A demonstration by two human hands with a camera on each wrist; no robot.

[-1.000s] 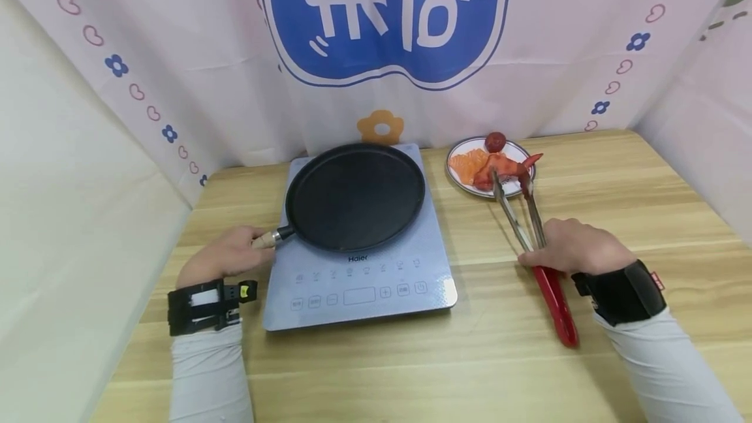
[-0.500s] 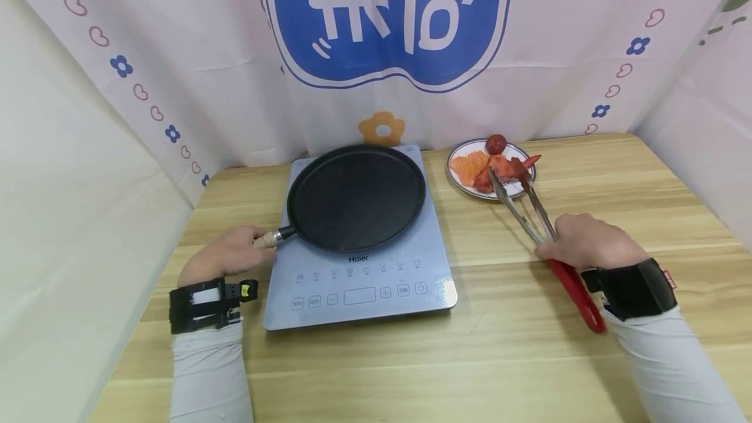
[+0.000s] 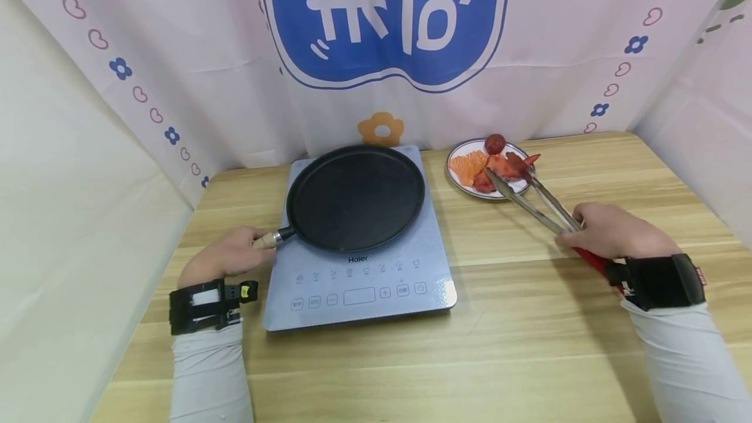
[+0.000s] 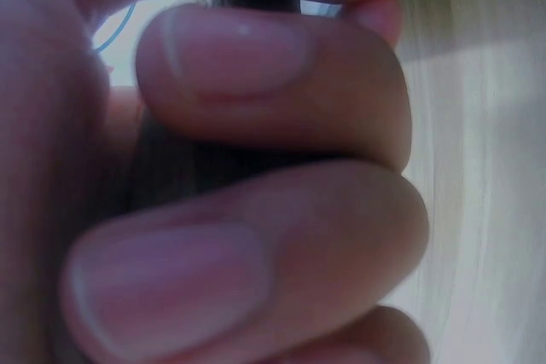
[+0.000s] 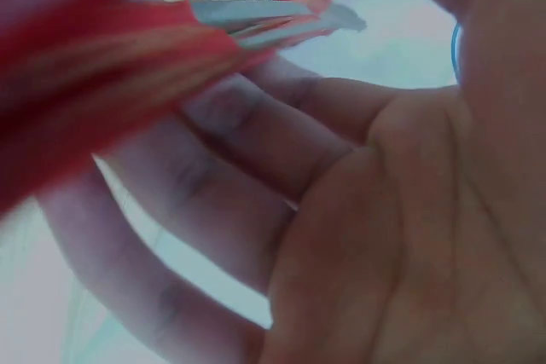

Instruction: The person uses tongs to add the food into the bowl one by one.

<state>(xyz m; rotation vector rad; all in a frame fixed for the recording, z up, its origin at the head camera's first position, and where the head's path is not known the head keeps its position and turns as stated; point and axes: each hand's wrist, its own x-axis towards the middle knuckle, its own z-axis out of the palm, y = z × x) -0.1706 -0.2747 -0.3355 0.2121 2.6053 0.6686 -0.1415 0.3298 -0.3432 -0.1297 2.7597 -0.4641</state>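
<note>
My left hand (image 3: 226, 256) grips the wooden handle (image 3: 266, 240) of a flat black frying pan (image 3: 355, 198); its curled fingers fill the left wrist view. A pair of tongs (image 3: 525, 205) with red grips is in my right hand (image 3: 613, 230), slanting toward the back. Its metal tips straddle a red, glossy piece of food (image 3: 499, 165) on a small white plate (image 3: 469, 147). In the right wrist view, the red grips (image 5: 128, 66) lie along my fingers. Beside the red piece are an orange salmon-like slice (image 3: 466, 165) and a round dark red item (image 3: 495, 143).
The pan sits on a pale blue induction cooktop (image 3: 358, 315) with touch buttons along its front. A wooden table (image 3: 411, 371) carries everything. Behind it hangs a white curtain (image 3: 235, 96) with a blue emblem, and pale cloth walls stand at both sides.
My right hand has moved to the right and slightly farther back, swinging the tongs' grip end rightward while the tips stay at the red food. The left hand and pan have not moved.
</note>
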